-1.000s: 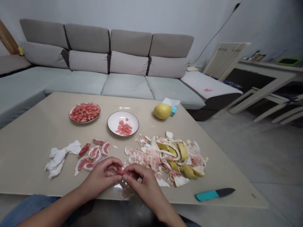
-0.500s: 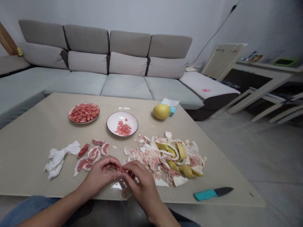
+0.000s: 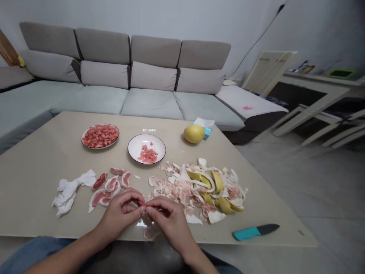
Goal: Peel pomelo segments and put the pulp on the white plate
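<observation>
Near the table's front edge my left hand [image 3: 121, 213] and my right hand [image 3: 168, 219] meet, fingers pinched together on a small pink piece of pomelo flesh [image 3: 142, 204]. Just behind my left hand lie several unpeeled pink pomelo segments [image 3: 110, 187]. A heap of peel and white membrane scraps [image 3: 199, 188] spreads behind and to the right of my right hand. A torn bit of pink membrane [image 3: 149, 233] lies on the table below my hands.
A white plate [image 3: 146, 148] holds a few flesh pieces; a fuller plate [image 3: 100, 136] sits to its left. A whole yellow pomelo [image 3: 194, 133] and tissue pack stand at the back. A teal-handled knife [image 3: 255, 230] lies front right. Crumpled tissue [image 3: 70, 189] lies left.
Both hands stay pinched together on the piece with only slight finger shifts. The view has drifted a little.
</observation>
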Demonstrator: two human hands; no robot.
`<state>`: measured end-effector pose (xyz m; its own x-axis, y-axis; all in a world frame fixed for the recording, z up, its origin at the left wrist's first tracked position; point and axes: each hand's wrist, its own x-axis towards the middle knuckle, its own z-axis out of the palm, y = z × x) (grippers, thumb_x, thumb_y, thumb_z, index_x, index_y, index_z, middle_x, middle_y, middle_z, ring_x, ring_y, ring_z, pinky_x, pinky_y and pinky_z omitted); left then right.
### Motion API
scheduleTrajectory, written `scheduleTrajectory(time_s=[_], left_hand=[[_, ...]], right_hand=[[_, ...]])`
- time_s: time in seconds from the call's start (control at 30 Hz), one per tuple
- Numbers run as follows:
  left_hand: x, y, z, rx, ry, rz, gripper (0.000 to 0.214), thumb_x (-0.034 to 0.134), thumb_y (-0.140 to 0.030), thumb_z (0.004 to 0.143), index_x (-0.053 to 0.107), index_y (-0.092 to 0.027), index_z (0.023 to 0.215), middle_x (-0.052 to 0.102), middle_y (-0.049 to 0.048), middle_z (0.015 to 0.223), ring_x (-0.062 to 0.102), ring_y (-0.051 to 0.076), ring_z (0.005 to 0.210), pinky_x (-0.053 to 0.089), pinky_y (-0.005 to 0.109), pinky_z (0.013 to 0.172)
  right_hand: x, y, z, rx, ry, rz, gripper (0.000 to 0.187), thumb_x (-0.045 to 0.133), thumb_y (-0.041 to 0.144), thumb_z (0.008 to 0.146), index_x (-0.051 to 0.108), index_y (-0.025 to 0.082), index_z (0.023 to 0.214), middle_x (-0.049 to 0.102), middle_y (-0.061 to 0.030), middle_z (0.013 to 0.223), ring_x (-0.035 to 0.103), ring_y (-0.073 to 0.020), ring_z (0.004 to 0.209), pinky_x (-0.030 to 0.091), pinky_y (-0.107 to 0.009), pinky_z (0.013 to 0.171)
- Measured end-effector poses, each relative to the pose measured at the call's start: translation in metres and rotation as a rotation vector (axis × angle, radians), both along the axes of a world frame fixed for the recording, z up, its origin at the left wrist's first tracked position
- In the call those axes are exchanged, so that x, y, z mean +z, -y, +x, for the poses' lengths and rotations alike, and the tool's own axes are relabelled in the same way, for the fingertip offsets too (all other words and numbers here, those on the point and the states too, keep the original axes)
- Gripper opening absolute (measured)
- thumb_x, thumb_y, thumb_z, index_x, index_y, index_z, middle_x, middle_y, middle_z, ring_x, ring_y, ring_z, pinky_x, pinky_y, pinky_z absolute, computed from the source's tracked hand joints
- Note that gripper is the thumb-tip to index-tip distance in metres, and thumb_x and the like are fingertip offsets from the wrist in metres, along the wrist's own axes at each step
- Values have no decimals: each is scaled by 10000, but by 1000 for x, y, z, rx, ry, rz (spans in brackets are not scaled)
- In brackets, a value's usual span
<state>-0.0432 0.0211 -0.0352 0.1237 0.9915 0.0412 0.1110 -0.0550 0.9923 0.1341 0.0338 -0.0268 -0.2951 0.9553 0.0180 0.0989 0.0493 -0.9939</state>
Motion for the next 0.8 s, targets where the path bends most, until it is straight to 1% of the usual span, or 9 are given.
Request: scheduleTrajectory(time_s=[0.13, 0.27, 0.33, 0.43, 0.57, 0.67, 0.73, 0.8], left_hand=[[-4, -2, 1, -15, 122, -68, 129, 723, -279, 776, 685, -167, 829, 605, 24, 838, 588, 126, 701, 516, 215, 619], [-4, -4, 0, -104, 300, -275, 174, 729, -313, 786, 697, -156, 854, 651, 18, 756, 612, 125, 682, 541, 242, 671], [-3, -5, -2, -127, 375, -384, 183, 721, -313, 804, 705, -145, 875, 673, 27, 763, 627, 127, 710, 549, 247, 702], [0, -4, -4, -117, 506, -480, 188, 723, -296, 814, 702, -130, 900, 673, 34, 793, 633, 116, 728, 556, 238, 717], [0, -5, -5, -107, 634, -540, 171, 723, -253, 822, 688, -122, 925, 668, 38, 798, 634, 100, 710, 561, 218, 697], [0, -6, -5, -109, 689, -562, 155, 712, -227, 833, 691, -121, 943, 650, 27, 764, 625, 89, 687, 561, 203, 676], [0, -7, -6, -102, 718, -570, 158, 707, -209, 837, 688, -127, 970, 648, 25, 769, 625, 87, 689, 565, 203, 678], [0, -8, -6, -85, 748, -565, 171, 702, -197, 841, 681, -134, 999, 650, 27, 778, 628, 90, 696, 571, 208, 683]], right_hand=[[-2, 1, -3, -10, -104, -203, 220, 747, 381, 750, 746, 163, 780, 712, -42, 704, 617, -136, 576, 463, -222, 537], [-9, -2, -2, 40, -260, -399, 336, 772, 468, 718, 720, 138, 758, 664, -10, 602, 570, -92, 504, 462, -196, 518], [-11, -4, -1, 72, -373, -501, 341, 784, 464, 714, 714, 132, 749, 644, 4, 603, 554, -72, 496, 476, -184, 524], [-11, -6, 1, 112, -506, -605, 334, 806, 438, 704, 715, 124, 767, 655, -5, 670, 545, -55, 515, 501, -170, 539], [-8, -7, 0, 144, -565, -650, 340, 814, 423, 700, 723, 118, 819, 686, -39, 752, 555, -54, 538, 522, -171, 548], [-8, -6, 1, 145, -567, -653, 322, 816, 409, 696, 728, 126, 823, 681, -32, 744, 550, -51, 539, 512, -162, 539], [-9, -7, 2, 113, -526, -622, 313, 824, 392, 681, 733, 139, 841, 678, -19, 737, 551, -53, 543, 501, -161, 540], [-8, -13, 3, 49, -410, -528, 299, 815, 376, 680, 735, 152, 861, 678, -11, 724, 563, -68, 549, 500, -183, 553]])
